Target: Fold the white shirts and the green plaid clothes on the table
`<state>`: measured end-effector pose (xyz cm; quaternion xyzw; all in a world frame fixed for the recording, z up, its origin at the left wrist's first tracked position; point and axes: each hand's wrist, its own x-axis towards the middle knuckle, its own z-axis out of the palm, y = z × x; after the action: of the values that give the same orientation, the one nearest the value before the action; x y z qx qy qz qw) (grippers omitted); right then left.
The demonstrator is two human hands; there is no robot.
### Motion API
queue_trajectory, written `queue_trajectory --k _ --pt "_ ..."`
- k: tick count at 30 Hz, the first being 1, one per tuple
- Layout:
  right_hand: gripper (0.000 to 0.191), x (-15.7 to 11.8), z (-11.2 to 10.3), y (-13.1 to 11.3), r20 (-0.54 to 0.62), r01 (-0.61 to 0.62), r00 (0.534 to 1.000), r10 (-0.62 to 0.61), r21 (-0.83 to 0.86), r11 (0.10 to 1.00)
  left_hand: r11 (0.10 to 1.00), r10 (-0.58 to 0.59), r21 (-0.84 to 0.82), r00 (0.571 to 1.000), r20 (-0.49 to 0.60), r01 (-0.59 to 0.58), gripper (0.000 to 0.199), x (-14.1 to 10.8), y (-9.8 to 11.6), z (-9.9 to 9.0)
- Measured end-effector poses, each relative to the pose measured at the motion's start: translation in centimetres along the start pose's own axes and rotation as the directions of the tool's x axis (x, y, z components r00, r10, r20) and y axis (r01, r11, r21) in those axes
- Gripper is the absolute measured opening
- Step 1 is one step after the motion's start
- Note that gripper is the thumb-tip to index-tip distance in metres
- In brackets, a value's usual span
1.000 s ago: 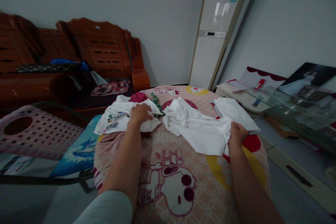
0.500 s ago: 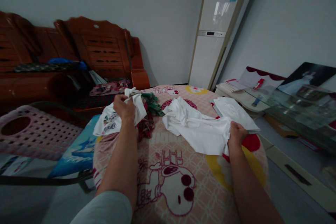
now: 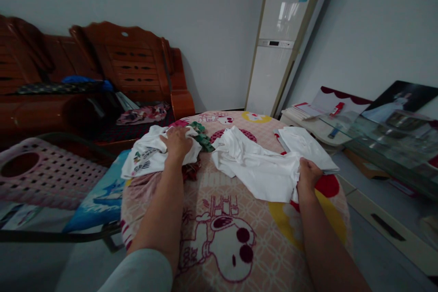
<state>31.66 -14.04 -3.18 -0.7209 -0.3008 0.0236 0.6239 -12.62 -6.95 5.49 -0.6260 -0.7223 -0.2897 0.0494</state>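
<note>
Fingers of my left hand seem spread on printed shirt; tugging could crease white garment my right hand pinches.

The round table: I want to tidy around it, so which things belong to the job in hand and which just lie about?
Likely in use:
white garment, gripped by right hand
printed white shirt, under left hand
folded white cloth

Probably just lying about:
blue cushion
floral cloth

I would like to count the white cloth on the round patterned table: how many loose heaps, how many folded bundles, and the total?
Loose white cloth heaps: 2 (printed heap under left hand, plain heap in right hand)
Folded white cloth bundle: 1
Total: 3
</note>
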Motion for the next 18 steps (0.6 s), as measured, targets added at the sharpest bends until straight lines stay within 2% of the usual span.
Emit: queue_trajectory --k 2,3,4,6,8,9,10,13,16,18 --pt "0.037 0.1 0.1 0.2 0.001 -0.013 1.0 0.013 0.0 1.0 0.993 0.102 -0.06 0.994 -0.034 -0.104 0.046 0.3 1.3 -0.6" --pt "0.038 0.1 0.1 0.2 0.0 -0.012 1.0 0.012 0.002 1.0 0.982 0.161 -0.1 0.987 0.0 -0.161 0.042 0.3 2.0 -0.7" --pt "0.038 0.1 0.1 0.2 0.0 -0.008 1.0 0.008 0.005 1.0 0.967 0.222 -0.143 0.972 0.074 -0.21 0.037 0.4 2.8 -0.7" --pt "0.036 0.0 0.1 0.2 0.003 0.002 1.0 -0.002 0.012 1.0 0.942 0.319 -0.201 0.905 0.281 -0.269 0.029 0.0 4.3 0.0" --pt "0.035 0.0 0.1 0.0 0.008 0.006 1.0 -0.006 0.017 1.0 0.94 0.342 -0.171 0.823 0.454 -0.296 0.03 -0.8 5.6 1.4" --pt "0.035 0.0 0.0 0.0 0.01 0.007 1.0 -0.007 0.017 1.0 0.942 0.331 -0.129 0.806 0.49 -0.309 0.033 -1.3 6.1 2.3" --pt "0.035 0.0 -0.1 -0.1 0.014 0.009 1.0 -0.009 0.015 1.0 0.947 0.31 -0.082 0.812 0.494 -0.312 0.037 -1.7 6.5 3.1" --pt "0.038 -0.1 -0.3 -0.4 0.053 0.031 0.998 -0.032 0.006 0.999 0.963 0.259 -0.048 0.871 0.416 -0.264 0.04 -2.6 7.1 5.3" --pt "0.043 -0.4 -0.5 -0.9 0.135 0.055 0.989 -0.055 0.008 0.998 0.982 0.178 -0.125 0.915 0.361 -0.142 0.036 -2.2 7.0 6.2" --pt "0.042 -0.7 -0.5 -1.1 0.192 0.035 0.981 -0.038 0.018 0.999 0.971 0.129 -0.233 0.939 0.318 -0.054 0.034 -1.6 6.9 6.2"
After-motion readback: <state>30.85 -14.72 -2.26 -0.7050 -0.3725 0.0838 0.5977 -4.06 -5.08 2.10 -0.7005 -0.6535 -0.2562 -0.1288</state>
